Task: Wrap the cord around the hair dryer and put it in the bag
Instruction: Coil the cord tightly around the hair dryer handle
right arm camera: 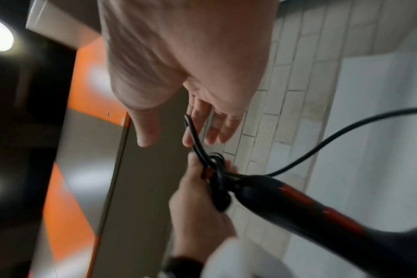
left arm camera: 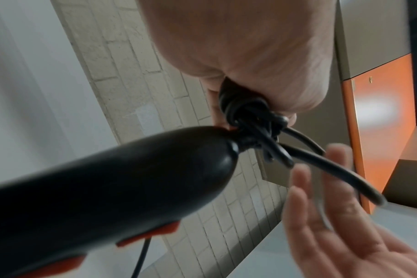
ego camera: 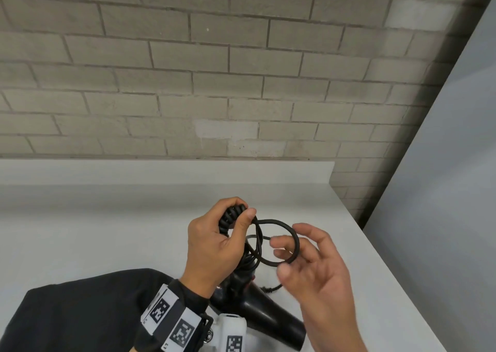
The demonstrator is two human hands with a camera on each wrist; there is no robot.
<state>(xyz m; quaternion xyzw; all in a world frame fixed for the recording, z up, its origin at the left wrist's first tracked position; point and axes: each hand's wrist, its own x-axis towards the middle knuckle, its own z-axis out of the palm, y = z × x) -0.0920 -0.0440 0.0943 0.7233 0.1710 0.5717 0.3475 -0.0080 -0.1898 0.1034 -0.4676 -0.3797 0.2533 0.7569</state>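
My left hand (ego camera: 233,225) grips the upper end of the black hair dryer (ego camera: 257,311) handle, its fingers curled round the cord coils wound there. The dryer hangs below the hand with its barrel pointing down right. A loose loop of black cord (ego camera: 273,220) runs from my left thumb to my right hand (ego camera: 300,255). That hand is spread, and the loop lies over its straight fingers. In the left wrist view the handle (left arm camera: 107,188) has red switches, and the cord (left arm camera: 321,173) leads to the right hand (left arm camera: 333,225). The right wrist view shows the loop (right arm camera: 193,135) against the fingers (right arm camera: 202,120).
The black bag (ego camera: 80,311) lies on the white counter (ego camera: 107,217) at the lower left, beside my left wrist. A brick wall (ego camera: 188,69) backs the counter, and a grey panel (ego camera: 442,190) stands past its right edge. A thin cord strand (right arm camera: 321,143) trails from the dryer.
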